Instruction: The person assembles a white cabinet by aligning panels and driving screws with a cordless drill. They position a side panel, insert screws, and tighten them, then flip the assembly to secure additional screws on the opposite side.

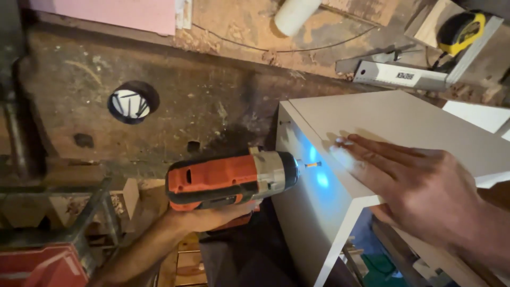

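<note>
While the left hand (212,217) wraps its fingers closed around the grip of one orange drill (231,178), the drill's bit meets a single screw (312,165) in the side panel of the white cabinet (319,212). The right hand (419,188) lies flat on the cabinet's top, fingers stretched out, gripping nothing. Beyond the cabinet lie one yellow tape measure (461,32) and one metal square (404,77).

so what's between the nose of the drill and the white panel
In the head view, a screw bridges the gap between the orange drill, held in the left hand, and the side of the white panel, lit blue by the drill's light.
</note>
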